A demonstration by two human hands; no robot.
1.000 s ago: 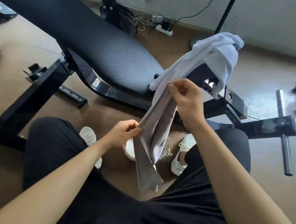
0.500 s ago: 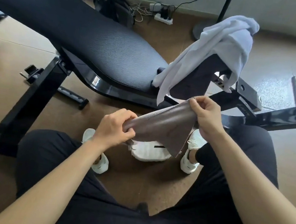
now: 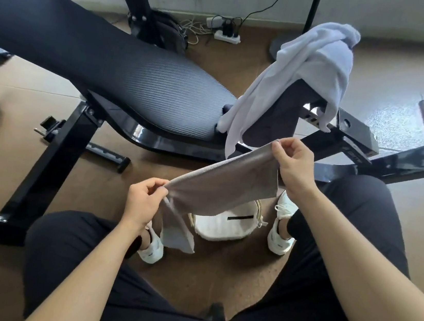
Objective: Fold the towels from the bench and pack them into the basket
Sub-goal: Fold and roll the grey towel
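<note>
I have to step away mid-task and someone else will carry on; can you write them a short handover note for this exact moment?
Left hand: pinching one end of the grey towel.
Right hand: pinching the other end, held higher.
The grey towel hangs stretched between them, above the basket on the floor between the feet.
The white towel lies draped, unfolded, over the bench end.
Done: grey towel picked up.
Left: fold and pack it, then the white towel.
</note>
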